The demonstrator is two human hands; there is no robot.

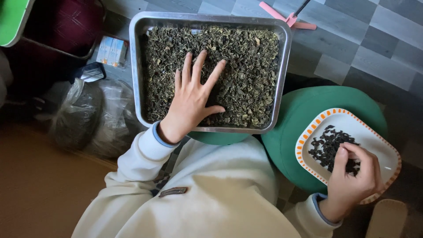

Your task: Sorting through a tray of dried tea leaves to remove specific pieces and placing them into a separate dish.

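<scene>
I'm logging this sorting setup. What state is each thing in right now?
Metal tray: filled with dried greenish leaves.
White plate: holds a small pile of dark leaves.
Left hand: flat, fingers spread on the tray's leaves.
Right hand: fingertips pinching at the dark leaves.
Plastic bag: bunched shut, on the floor.

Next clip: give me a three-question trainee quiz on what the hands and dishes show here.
1. True or false: the left hand lies spread on the dried leaves in the metal tray.
2. What rim pattern does the white plate have?
3. The right hand touches: A) the pink tool B) the dark pieces C) the plastic bag

Key: 1 true; 2 orange dashes; 3 B.
</scene>
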